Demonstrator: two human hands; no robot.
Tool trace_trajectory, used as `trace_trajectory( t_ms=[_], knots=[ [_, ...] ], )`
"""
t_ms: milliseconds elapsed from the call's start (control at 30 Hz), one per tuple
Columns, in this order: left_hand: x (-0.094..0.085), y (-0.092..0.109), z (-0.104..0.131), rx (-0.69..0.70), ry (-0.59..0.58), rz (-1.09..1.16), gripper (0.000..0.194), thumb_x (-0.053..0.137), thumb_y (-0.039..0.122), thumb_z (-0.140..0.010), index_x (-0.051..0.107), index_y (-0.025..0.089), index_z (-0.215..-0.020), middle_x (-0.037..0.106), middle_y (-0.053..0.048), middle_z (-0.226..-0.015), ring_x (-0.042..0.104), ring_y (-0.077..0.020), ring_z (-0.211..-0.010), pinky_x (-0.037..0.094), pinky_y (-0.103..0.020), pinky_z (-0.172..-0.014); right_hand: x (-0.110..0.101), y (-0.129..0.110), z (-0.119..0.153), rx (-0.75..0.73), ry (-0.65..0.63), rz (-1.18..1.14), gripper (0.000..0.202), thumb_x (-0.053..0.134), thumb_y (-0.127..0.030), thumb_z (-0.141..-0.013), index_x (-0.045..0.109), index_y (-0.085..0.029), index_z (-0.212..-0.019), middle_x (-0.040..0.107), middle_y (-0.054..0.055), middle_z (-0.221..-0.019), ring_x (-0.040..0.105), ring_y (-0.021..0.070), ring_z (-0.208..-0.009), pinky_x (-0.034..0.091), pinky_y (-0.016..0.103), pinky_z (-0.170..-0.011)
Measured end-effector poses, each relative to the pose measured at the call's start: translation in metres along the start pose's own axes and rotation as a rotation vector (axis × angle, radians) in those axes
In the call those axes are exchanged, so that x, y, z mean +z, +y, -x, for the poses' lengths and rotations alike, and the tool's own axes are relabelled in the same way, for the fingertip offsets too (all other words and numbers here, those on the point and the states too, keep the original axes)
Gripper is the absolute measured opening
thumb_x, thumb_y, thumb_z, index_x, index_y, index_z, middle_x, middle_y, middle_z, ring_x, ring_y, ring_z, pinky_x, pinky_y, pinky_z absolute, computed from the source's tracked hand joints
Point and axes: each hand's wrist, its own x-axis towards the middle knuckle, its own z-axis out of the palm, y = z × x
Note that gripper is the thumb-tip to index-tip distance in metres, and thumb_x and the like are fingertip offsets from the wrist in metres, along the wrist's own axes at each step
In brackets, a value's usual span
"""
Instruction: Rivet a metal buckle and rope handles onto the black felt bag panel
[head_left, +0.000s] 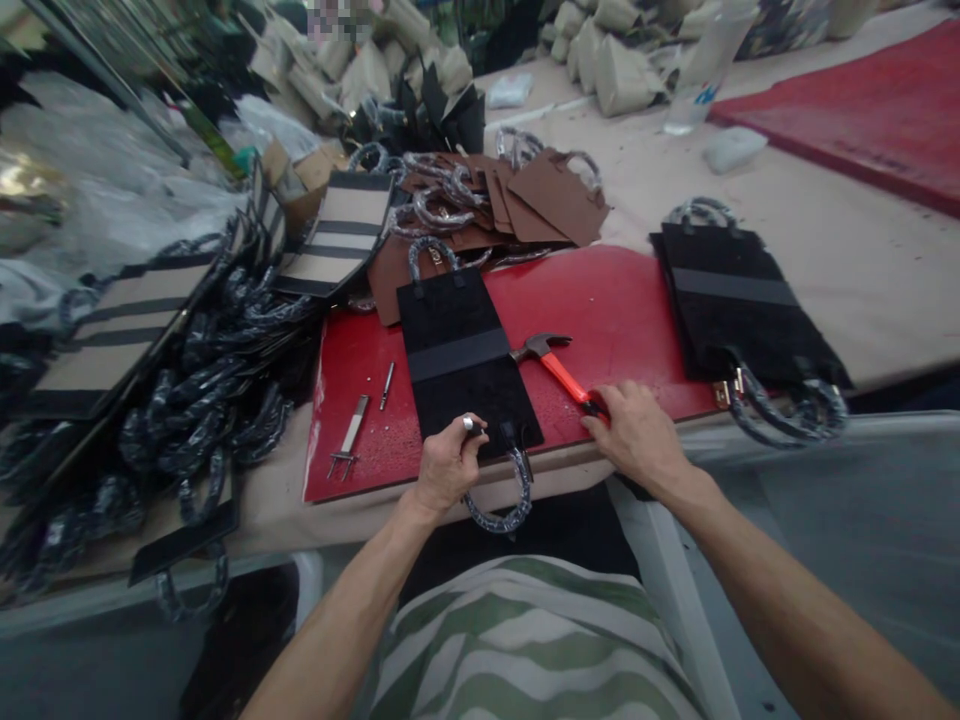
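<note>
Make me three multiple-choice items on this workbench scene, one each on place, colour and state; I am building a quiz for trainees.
1. Where does the hammer lie?
A on the red board
B on the floor
C in a box

2. What colour is the hammer's handle?
A blue
B orange-red
C green

3. What does the left hand do?
A hangs free
B grips the black bag
C holds a bottle

Key: 1 A, its head rests on the board; 2 B, the shaft is bright orange-red; 3 B, fingers pinch the bag's near edge, while the right hand covers the hammer's grip.
</note>
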Motion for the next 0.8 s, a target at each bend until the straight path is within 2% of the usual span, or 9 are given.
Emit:
trace_trajectory(
  t_ms=[100, 200, 267, 367, 467, 533, 633, 733, 800],
  knots=[
    [0.0, -0.001, 0.0, 0.014, -0.008, 0.005, 0.013, 0.055, 0.018, -0.092, 0.061, 0.02, -0.103, 0.073, -0.003, -0.095, 0.072, -0.0149, -0.084, 0.057, -0.024, -0.075, -0.007, -0.003, -0.004, 0.066, -0.146, -0.072, 0.015, 0.057, -0.022, -0.088, 0.06, -0.014, -0.1, 0.06, 0.015, -0.099, 0.06, 0.0282, -0.09, 0.044, 0.035, -0.073],
    [0.0, -0.001, -0.001, 0.014, -0.025, 0.014, 0.013, 0.054, 0.019, -0.093, 0.062, 0.02, -0.103, 0.073, -0.003, -0.091, 0.072, -0.0144, -0.08, 0.057, -0.024, -0.073, -0.012, -0.01, -0.015, 0.241, -0.298, -0.475, 0.013, 0.06, -0.013, -0.074, 0.054, -0.017, -0.085, 0.059, 0.008, -0.083, 0.059, 0.0229, -0.081, 0.042, 0.029, -0.066],
    [0.0, 0.0, -0.002, 0.005, -0.028, 0.03, 0.013, 0.054, 0.019, -0.093, 0.062, 0.02, -0.103, 0.073, -0.003, -0.091, 0.072, -0.0146, -0.08, 0.057, -0.024, -0.074, -0.012, -0.016, -0.021, 0.323, -0.411, -0.704, 0.013, 0.059, -0.014, -0.07, 0.05, -0.019, -0.078, 0.056, 0.004, -0.07, 0.057, 0.0191, -0.068, 0.043, 0.026, -0.058],
    [0.001, 0.002, -0.004, -0.002, -0.008, 0.056, 0.013, 0.054, 0.017, -0.092, 0.061, 0.02, -0.102, 0.073, -0.003, -0.092, 0.072, -0.0153, -0.082, 0.057, -0.024, -0.075, -0.013, -0.025, -0.023, 0.336, -0.517, -0.875, 0.007, 0.051, -0.023, -0.079, 0.047, -0.02, -0.076, 0.052, 0.0, -0.061, 0.05, 0.014, -0.051, 0.043, 0.024, -0.048],
    [0.002, 0.003, -0.005, -0.002, 0.011, 0.053, 0.013, 0.055, 0.014, -0.09, 0.061, 0.02, -0.101, 0.073, -0.003, -0.089, 0.072, -0.0164, -0.082, 0.056, -0.025, -0.075, -0.026, -0.036, -0.016, 0.351, -0.535, -0.993, 0.021, 0.04, -0.036, -0.09, 0.042, -0.022, -0.075, 0.043, -0.004, -0.059, 0.037, 0.0101, -0.04, 0.036, 0.022, -0.038],
    [0.003, 0.002, -0.005, -0.001, 0.015, 0.051, 0.013, 0.055, 0.014, -0.09, 0.06, 0.02, -0.1, 0.073, -0.003, -0.09, 0.072, -0.0168, -0.082, 0.056, -0.026, -0.075, -0.047, -0.045, -0.008, 0.334, -0.472, -1.033, 0.028, 0.035, -0.044, -0.094, 0.041, -0.023, -0.077, 0.039, -0.006, -0.059, 0.032, 0.0091, -0.038, 0.03, 0.021, -0.036],
    [0.005, 0.002, -0.006, 0.0, 0.017, 0.054, 0.013, 0.056, 0.015, -0.09, 0.06, 0.021, -0.101, 0.073, -0.003, -0.09, 0.072, -0.0172, -0.083, 0.056, -0.026, -0.075, -0.084, -0.055, 0.01, 0.12, -0.195, -0.942, 0.035, 0.036, -0.053, -0.097, 0.042, -0.023, -0.079, 0.042, -0.005, -0.059, 0.037, 0.0104, -0.043, 0.03, 0.022, -0.04],
    [0.005, 0.002, -0.006, -0.007, 0.017, 0.051, 0.013, 0.055, 0.015, -0.09, 0.06, 0.021, -0.101, 0.072, -0.004, -0.09, 0.071, -0.0176, -0.082, 0.056, -0.027, -0.075, -0.102, -0.057, 0.027, -0.156, 0.095, -0.605, 0.035, 0.035, -0.05, -0.1, 0.042, -0.024, -0.077, 0.046, -0.002, -0.057, 0.045, 0.014, -0.048, 0.03, 0.026, -0.047],
    [0.005, 0.001, -0.005, -0.01, 0.017, 0.047, 0.013, 0.055, 0.015, -0.09, 0.06, 0.021, -0.1, 0.072, -0.004, -0.088, 0.071, -0.0175, -0.08, 0.056, -0.026, -0.073, -0.103, -0.055, 0.034, -0.277, 0.099, -0.344, 0.031, 0.034, -0.043, -0.099, 0.04, -0.025, -0.075, 0.046, -0.001, -0.054, 0.043, 0.0153, -0.044, 0.023, 0.029, -0.048]
  ],
)
